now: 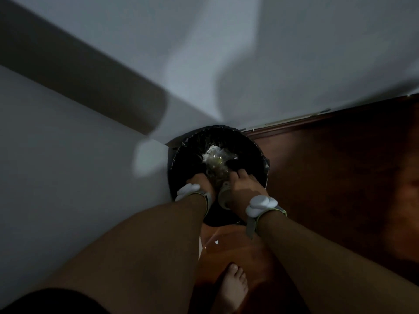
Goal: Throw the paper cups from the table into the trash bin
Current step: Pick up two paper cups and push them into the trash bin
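Black liner covers the round trash bin (249,150), which stands on the wooden floor (340,177) in a wall corner, directly under both hands. Left hand (200,181) and right hand (241,184) reach down into the bin mouth, close together but not touching; fingers point downward into crumpled clear plastic waste (215,162) just ahead of the fingertips. Whether either hand grips anything cannot be told; lighting is dim. A pale cup-like shape (224,194) sits between the wrists, identity uncertain. White trackers strapped on both wrists. A bare foot (233,288) stands below the right forearm.
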`<action>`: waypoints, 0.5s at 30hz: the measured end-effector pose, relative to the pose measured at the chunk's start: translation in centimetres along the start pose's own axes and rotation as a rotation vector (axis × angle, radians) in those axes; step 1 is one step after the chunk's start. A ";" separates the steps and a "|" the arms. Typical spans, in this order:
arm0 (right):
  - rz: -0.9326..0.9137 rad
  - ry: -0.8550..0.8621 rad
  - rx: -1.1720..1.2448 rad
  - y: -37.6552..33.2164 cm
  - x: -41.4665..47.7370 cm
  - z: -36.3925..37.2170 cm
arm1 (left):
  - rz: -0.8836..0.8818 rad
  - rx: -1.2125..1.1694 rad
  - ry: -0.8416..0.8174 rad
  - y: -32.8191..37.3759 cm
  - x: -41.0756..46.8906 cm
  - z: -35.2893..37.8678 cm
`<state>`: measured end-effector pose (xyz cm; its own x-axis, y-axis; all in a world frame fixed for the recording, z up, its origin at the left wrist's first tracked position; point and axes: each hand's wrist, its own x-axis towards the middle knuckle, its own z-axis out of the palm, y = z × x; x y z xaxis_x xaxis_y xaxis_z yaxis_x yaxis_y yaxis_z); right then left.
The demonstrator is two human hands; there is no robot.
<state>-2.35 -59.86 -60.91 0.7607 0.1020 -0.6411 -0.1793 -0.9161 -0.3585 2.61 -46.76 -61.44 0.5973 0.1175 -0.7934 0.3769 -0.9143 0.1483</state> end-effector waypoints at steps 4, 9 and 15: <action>-0.045 0.037 0.035 1.4 -2.1 -2.4 | 0.027 -0.048 0.012 0.2 -2.3 -1.3; 0.054 0.207 0.187 2.2 -7.2 -5.5 | -0.023 -0.090 -0.034 1.1 -7.9 -3.6; 0.338 0.271 0.457 -0.5 -15.3 -8.1 | 0.003 -0.214 -0.109 1.8 -17.0 -7.4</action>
<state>-8.83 -64.13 -45.41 0.7358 -0.3212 -0.5962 -0.6404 -0.6163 -0.4583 -1.65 -47.49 -43.29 0.5228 0.0618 -0.8502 0.5240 -0.8100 0.2633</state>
